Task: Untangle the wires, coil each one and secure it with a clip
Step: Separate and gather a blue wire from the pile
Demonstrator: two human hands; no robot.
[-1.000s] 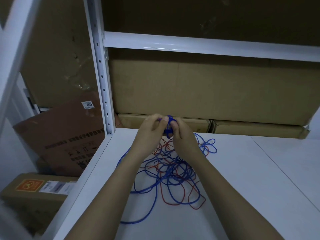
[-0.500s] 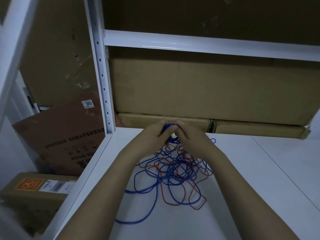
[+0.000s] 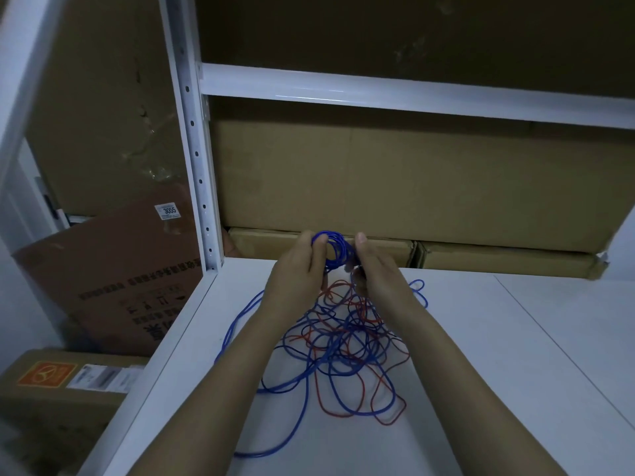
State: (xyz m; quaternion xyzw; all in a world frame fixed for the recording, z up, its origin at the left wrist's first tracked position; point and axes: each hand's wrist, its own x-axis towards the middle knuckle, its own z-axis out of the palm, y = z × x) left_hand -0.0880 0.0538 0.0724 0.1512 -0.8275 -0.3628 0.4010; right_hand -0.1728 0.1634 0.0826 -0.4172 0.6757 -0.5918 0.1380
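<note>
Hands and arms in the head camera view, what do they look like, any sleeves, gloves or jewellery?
Both the left hand and the right hand are bare, with no gloves. No rings, watch or wristbands show. Both forearms are uncovered down to the bottom edge of the picture, so no sleeve is in view. Fingernails look short and unpainted.

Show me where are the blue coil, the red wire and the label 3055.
blue coil [image 3: 335,250], head view, right side of loops.
red wire [image 3: 386,419], head view, near loop on shelf.
label 3055 [image 3: 167,211], head view, printed number.

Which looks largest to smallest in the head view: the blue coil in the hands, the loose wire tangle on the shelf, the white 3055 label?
1. Loose wire tangle, spread across the shelf.
2. Blue coil, held between both hands.
3. White 3055 label, which lies farther away, so its rank is less sure.
</note>
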